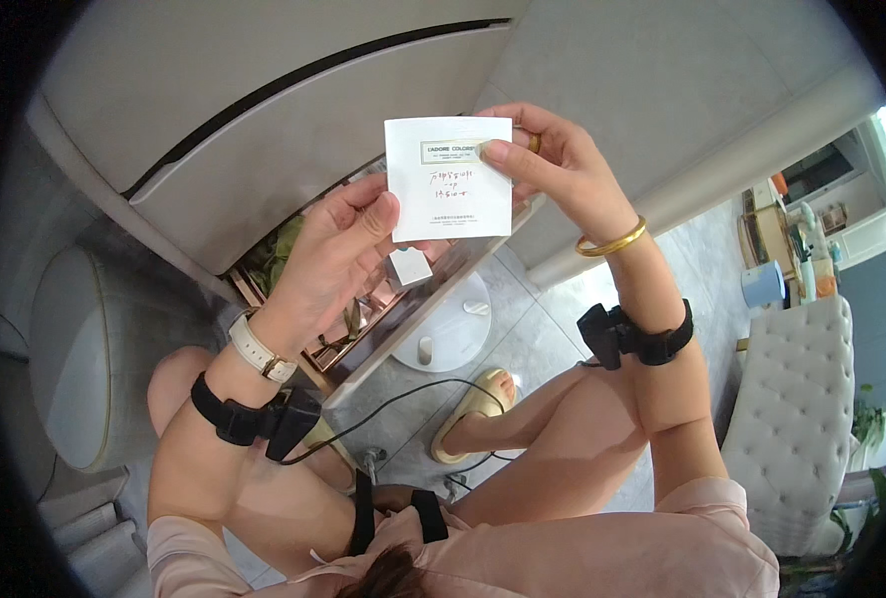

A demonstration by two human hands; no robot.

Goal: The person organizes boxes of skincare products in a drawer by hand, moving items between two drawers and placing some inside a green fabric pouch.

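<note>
Both my hands hold up a square white card (450,214) with a framed printed label and red handwriting on its face. My left hand (348,239) pinches its left edge, thumb in front and fingers behind. At the upper right corner, my right hand (553,164) grips it the same way, the thumb lying over the label's end. Below the card is a pulled-out drawer (433,321) with rose-gold containers (378,299) and a crumpled green item (282,249) inside. A small white piece (410,266) shows just under the card; whether it is a box or paper I cannot tell.
A large pale cabinet (284,140) stands behind the drawer. On the tiled floor is a round white device (458,324), with a black cable (373,414) near my feet. A grey pouf (74,359) is at left, a tufted white bench (792,419) at right.
</note>
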